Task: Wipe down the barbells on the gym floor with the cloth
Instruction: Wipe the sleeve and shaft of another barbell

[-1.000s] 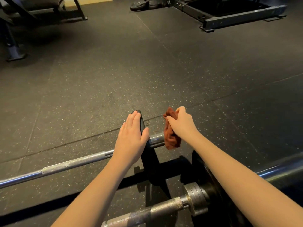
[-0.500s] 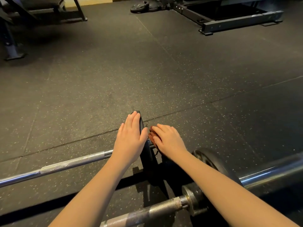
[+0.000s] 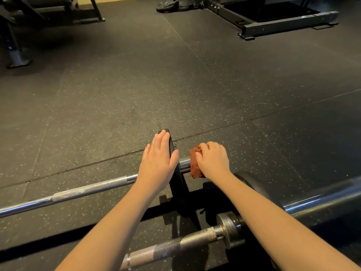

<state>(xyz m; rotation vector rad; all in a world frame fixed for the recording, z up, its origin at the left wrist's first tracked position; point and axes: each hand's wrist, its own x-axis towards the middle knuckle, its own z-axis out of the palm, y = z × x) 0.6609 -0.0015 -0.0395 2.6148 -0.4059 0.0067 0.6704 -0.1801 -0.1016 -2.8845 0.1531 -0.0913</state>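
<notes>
A silver barbell [image 3: 82,192] lies across the rubber floor, carrying a thin black plate [image 3: 176,173] that stands on edge. My left hand [image 3: 158,163] rests flat against the plate's left face, fingers straight. To the right of the plate my right hand [image 3: 213,161] grips a rust-red cloth [image 3: 195,165] wrapped over the bar's sleeve. A second barbell [image 3: 175,245] lies nearer me, with a steel collar [image 3: 227,229] and a black plate [image 3: 256,188] partly hidden by my right forearm.
A dark steel rack base [image 3: 283,26] sits at the far right with loose plates [image 3: 168,5] beside it. A bench frame [image 3: 17,55] stands at the far left. Speckled black floor mats [image 3: 136,85] stretch between them.
My right hand with the cloth slid in against the plate half a second ago and has now moved back out to the right along the sleeve. My left hand stayed on the plate.
</notes>
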